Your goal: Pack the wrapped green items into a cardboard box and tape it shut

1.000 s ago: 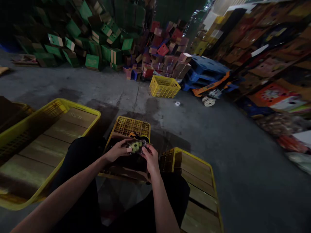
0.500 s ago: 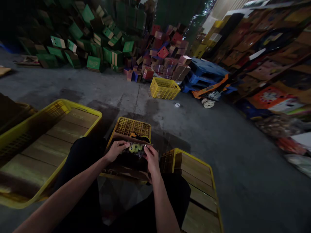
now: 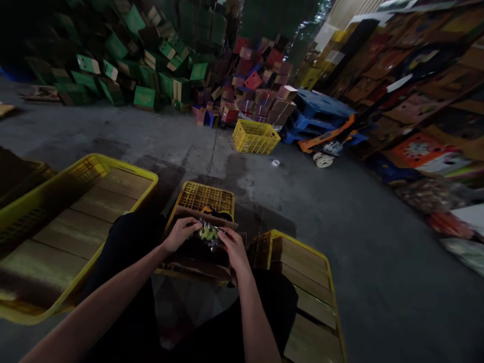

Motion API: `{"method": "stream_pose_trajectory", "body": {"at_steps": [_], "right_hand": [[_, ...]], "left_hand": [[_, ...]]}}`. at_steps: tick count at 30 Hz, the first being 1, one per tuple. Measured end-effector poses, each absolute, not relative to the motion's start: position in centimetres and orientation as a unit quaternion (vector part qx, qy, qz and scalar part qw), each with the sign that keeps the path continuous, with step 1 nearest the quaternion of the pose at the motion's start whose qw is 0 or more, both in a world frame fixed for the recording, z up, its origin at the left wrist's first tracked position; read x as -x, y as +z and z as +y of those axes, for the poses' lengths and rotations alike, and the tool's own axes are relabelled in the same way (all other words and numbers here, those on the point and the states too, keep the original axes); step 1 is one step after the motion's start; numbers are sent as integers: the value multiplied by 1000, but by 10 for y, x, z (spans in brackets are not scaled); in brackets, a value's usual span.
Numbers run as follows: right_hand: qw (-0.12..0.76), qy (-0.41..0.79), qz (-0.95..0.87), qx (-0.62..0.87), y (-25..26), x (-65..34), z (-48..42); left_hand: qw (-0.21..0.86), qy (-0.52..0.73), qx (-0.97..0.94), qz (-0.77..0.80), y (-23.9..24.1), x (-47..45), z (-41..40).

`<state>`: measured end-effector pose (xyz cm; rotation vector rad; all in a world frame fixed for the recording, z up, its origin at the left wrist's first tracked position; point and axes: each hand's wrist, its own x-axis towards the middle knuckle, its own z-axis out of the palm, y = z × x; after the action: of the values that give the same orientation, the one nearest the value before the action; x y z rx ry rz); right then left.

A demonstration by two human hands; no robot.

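Both my hands meet over a small yellow-green item in clear wrapping [image 3: 208, 233], held just above a yellow crate [image 3: 206, 197] between my knees. My left hand [image 3: 181, 231] pinches the item's left side with curled fingers. My right hand [image 3: 231, 245] grips its right side, fingers closed on the wrapping. Dark contents fill the crate under my hands; I cannot make them out. My legs in dark trousers frame the crate.
A large yellow crate [image 3: 22, 212] lined with cardboard stands at my left, another [image 3: 328, 282] at my right. Farther off on the concrete floor sit a yellow crate [image 3: 255, 136], a blue pallet with an orange pallet jack [image 3: 325, 141], and heaps of green and red cartons.
The wrapped item has bunched up smaller between my hands, and my right hand has shifted slightly left and closer to my left hand. The view barely moved.
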<state>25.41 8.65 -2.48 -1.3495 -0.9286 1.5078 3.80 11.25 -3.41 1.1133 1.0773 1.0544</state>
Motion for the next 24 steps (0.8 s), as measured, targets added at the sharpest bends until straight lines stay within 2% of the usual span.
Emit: {"method": "stream_pose_trajectory", "body": {"at_steps": [6, 10, 13, 19, 24], "right_hand": [[504, 592, -321, 541, -33, -257, 89], [529, 600, -308, 515, -34, -257, 88], [516, 613, -324, 503, -35, -256, 86], [431, 588, -452, 513, -32, -253, 85], [470, 558, -459, 507, -21, -251, 88]], "left_hand": [[697, 477, -349, 405, -36, -42, 112], [761, 431, -349, 337, -36, -45, 108], [759, 420, -391, 307, -35, -46, 106], [740, 441, -382, 334, -43, -47, 108], [698, 426, -457, 350, -41, -45, 106]]}}
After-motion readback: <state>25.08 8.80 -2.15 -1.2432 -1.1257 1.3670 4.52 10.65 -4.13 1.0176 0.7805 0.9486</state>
